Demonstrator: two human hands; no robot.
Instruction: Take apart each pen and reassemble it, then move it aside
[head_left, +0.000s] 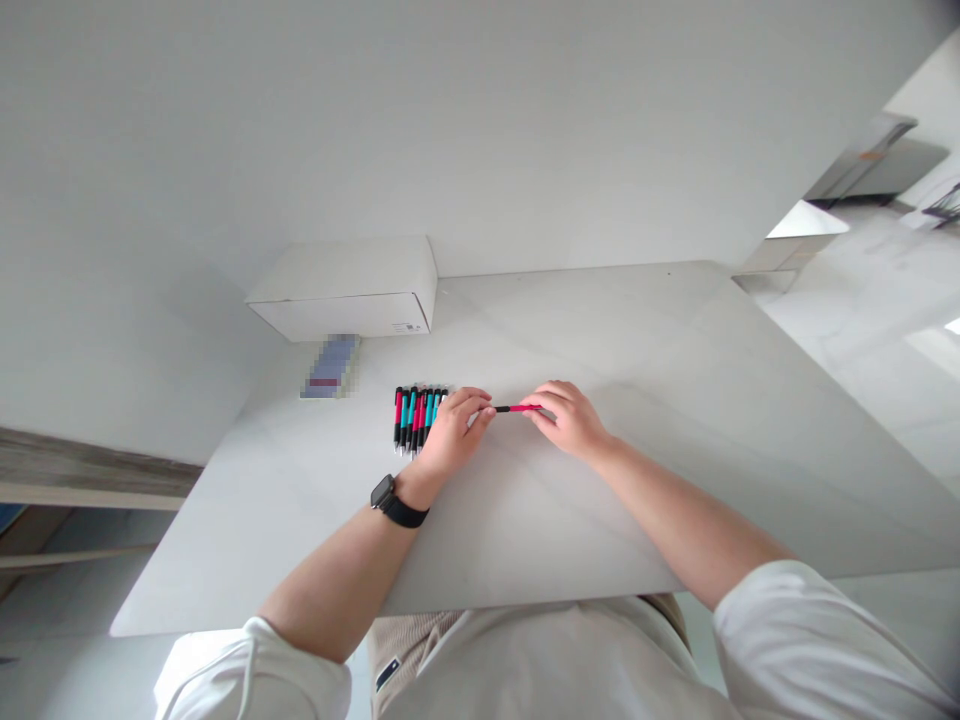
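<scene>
A red and black pen (516,408) is held level between my two hands, just above or on the white table (570,530); I cannot tell which. My left hand (456,428) pinches its black end, and a black watch sits on that wrist. Around the red end close the fingers of my right hand (570,418). Beside my left hand lies a row of several pens (412,420), red and black or teal and black, side by side. Part of that row is hidden behind my left hand.
A long white box (341,315) stands at the back left against the wall. In front of it lies a blurred-out bluish flat item (330,368). The table's right edge slants away toward the floor. A wooden frame (90,480) is at the lower left.
</scene>
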